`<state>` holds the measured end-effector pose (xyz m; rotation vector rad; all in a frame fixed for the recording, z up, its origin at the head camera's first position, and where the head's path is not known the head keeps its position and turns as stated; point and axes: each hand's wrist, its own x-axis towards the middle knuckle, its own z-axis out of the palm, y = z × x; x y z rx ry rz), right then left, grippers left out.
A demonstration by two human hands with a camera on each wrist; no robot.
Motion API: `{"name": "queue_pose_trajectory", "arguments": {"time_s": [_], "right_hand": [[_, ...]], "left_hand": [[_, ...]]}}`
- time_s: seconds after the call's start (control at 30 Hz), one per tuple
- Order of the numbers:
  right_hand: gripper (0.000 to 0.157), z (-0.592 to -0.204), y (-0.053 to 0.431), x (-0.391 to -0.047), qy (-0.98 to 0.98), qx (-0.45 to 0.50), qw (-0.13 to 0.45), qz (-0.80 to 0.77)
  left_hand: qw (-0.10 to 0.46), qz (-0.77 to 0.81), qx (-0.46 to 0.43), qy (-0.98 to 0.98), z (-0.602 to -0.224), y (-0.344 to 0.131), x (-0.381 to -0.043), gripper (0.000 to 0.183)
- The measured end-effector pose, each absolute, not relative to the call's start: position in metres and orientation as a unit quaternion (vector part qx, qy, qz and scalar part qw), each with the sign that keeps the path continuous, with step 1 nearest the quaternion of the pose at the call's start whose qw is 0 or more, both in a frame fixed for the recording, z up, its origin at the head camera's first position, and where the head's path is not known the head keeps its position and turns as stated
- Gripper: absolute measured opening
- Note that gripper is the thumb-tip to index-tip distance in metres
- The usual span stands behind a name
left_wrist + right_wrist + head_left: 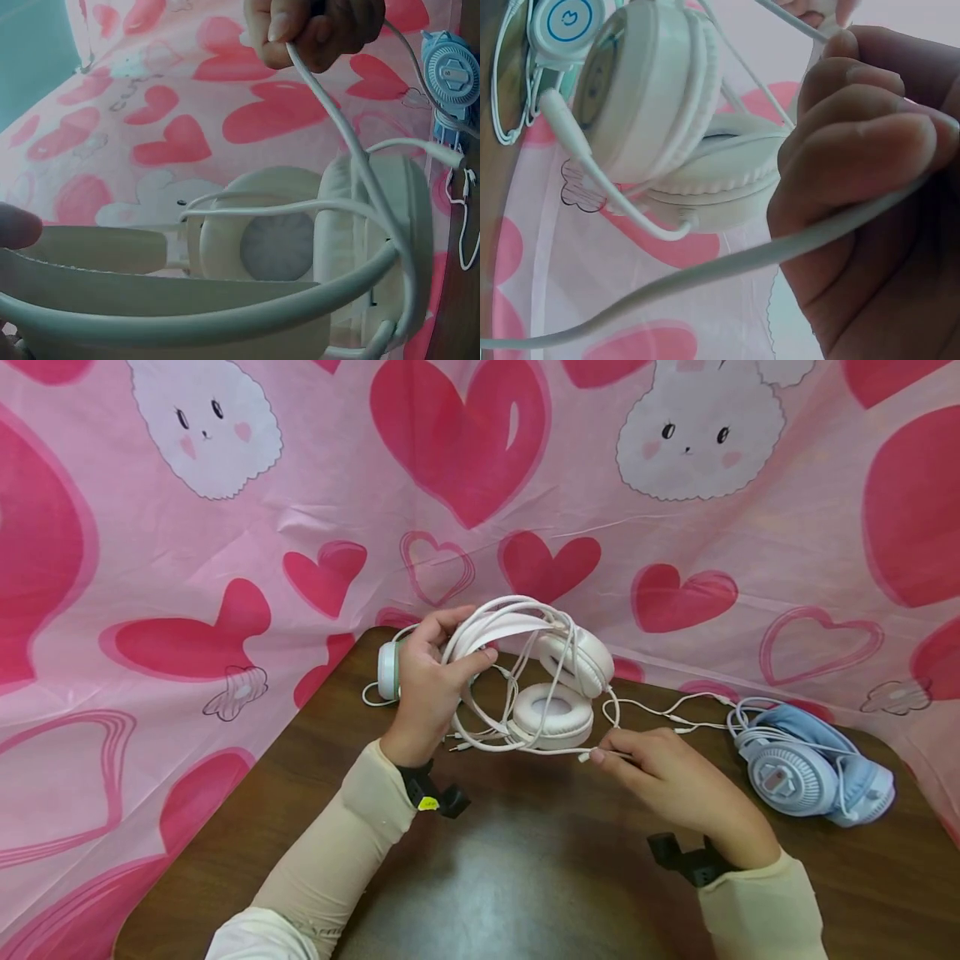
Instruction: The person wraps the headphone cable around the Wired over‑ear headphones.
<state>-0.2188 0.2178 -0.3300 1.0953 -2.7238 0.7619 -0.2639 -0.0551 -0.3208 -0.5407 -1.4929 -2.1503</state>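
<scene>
White over-ear headphones (552, 717) are held up over the table, tilted, both round ear cups toward the right. My left hand (429, 685) grips their headband (172, 304), thumb on the near side and fingers behind. White cable (326, 97) runs in loose loops round the headband and cups. To the right, my right hand (675, 777) pinches a stretch of this cable between thumb and curled fingers. In the right wrist view, the cable also passes through the palm and trails off to the left. A short microphone boom (568, 129) sticks out beside one ear cup.
Light blue headphones (795, 777) with bundled cord lie at the right of the brown table (487, 885). White-and-green headphones (387, 670) sit at the back left, partly hidden by my left hand. Pink heart-print cloth (465, 552) hangs behind the table's back and left edges.
</scene>
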Motion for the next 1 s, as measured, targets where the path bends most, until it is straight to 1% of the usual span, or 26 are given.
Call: {"name": "queue_pose_trajectory", "arguments": {"time_s": [0.13, 0.23, 0.4, 0.53, 0.67, 0.77, 0.9, 1.0], "right_hand": [[0.014, -0.3283, 0.2187, -0.2174, -0.893, 0.366, 0.076, 0.251], [0.018, -0.3270, 0.2189, -0.2163, -0.891, 0.363, 0.085, 0.260], [0.020, -0.3243, 0.2195, -0.2149, -0.889, 0.357, 0.087, 0.272], [0.022, -0.3227, 0.2198, -0.2145, -0.886, 0.364, 0.088, 0.274], [0.025, -0.3231, 0.2206, -0.2140, -0.875, 0.373, 0.100, 0.291], [0.027, -0.3243, 0.2215, -0.2132, -0.865, 0.379, 0.111, 0.310], [0.027, -0.3248, 0.2224, -0.2115, -0.856, 0.380, 0.116, 0.330], [0.026, -0.3237, 0.2229, -0.2103, -0.856, 0.378, 0.109, 0.336]], "left_hand": [[0.210, -0.765, -0.217, -0.569, -0.3217, -0.0555, -0.2636, 0.045], [0.183, -0.752, -0.229, -0.590, -0.3220, -0.0555, -0.2624, 0.045], [0.137, -0.728, -0.246, -0.625, -0.3218, -0.0568, -0.2598, 0.044], [0.121, -0.702, -0.256, -0.653, -0.3224, -0.0587, -0.2590, 0.043], [0.100, -0.687, -0.268, -0.668, -0.3221, -0.0595, -0.2579, 0.043], [0.071, -0.686, -0.285, -0.666, -0.3210, -0.0595, -0.2563, 0.043], [0.035, -0.680, -0.312, -0.663, -0.3204, -0.0587, -0.2552, 0.043], [0.020, -0.669, -0.332, -0.664, -0.3205, -0.0579, -0.2554, 0.043]]}}
